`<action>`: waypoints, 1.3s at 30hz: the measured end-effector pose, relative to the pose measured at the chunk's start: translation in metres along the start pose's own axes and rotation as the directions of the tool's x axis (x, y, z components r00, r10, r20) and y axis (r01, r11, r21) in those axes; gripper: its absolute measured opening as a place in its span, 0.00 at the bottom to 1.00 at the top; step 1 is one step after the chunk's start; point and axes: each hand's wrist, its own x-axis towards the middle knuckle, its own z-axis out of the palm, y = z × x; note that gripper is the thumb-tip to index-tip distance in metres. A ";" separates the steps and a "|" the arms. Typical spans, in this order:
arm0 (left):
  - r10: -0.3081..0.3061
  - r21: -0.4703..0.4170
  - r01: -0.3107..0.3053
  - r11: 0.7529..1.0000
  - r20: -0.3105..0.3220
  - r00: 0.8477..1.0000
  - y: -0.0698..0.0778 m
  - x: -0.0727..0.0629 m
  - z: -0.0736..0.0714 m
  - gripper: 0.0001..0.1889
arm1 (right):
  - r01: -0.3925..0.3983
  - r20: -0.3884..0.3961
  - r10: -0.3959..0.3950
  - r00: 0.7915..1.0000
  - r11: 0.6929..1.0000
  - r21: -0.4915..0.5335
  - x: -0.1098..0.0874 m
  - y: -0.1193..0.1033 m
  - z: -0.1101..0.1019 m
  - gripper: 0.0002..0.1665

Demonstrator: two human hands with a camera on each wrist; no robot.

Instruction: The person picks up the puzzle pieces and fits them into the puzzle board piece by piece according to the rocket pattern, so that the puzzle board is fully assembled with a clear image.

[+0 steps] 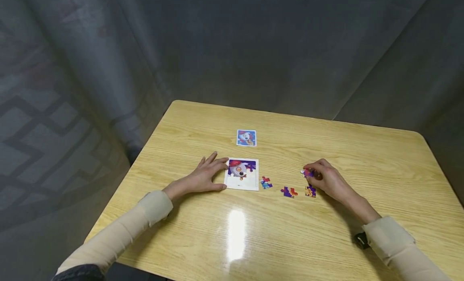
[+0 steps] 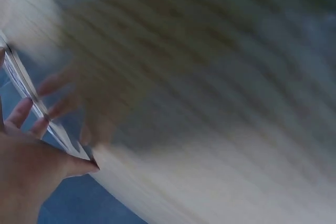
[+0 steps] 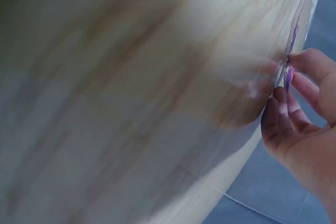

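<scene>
A white-framed puzzle tray point(image 1: 242, 185) lies in the middle of the table, its upper part filled with a purple, red and grey picture. Along the tray's left edge, my left hand point(image 1: 203, 177) has its fingers spread, thumb and fingertips touching the frame; the left wrist view shows this contact too. To the right, my right hand point(image 1: 329, 182) pinches a purple and red puzzle piece point(image 1: 309, 173) between thumb and fingers, low over the table. Just below that piece lies a purple and orange puzzle piece point(image 1: 310, 191), near the hand.
Between tray and right hand lie a red and blue puzzle piece point(image 1: 266, 182) and a purple and orange-red one point(image 1: 288, 192). Behind the tray sits a small picture card point(image 1: 246, 138). Grey curtains point(image 1: 253, 51) hang beyond the wooden table point(image 1: 203, 120).
</scene>
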 end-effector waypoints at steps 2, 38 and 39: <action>0.000 -0.002 0.000 1.000 -0.008 1.000 0.000 0.000 0.001 0.32 | 0.002 -0.006 -0.002 1.000 1.000 0.003 0.000 0.000 0.001 0.17; -0.037 -0.117 0.039 0.992 0.023 0.999 0.000 0.002 -0.002 0.31 | -0.001 0.061 0.008 0.998 0.994 -0.113 0.002 -0.002 -0.004 0.18; -0.039 -0.120 0.042 0.992 0.027 0.999 0.000 0.002 -0.002 0.32 | -0.004 0.063 0.012 0.998 0.993 -0.118 0.002 -0.002 -0.005 0.18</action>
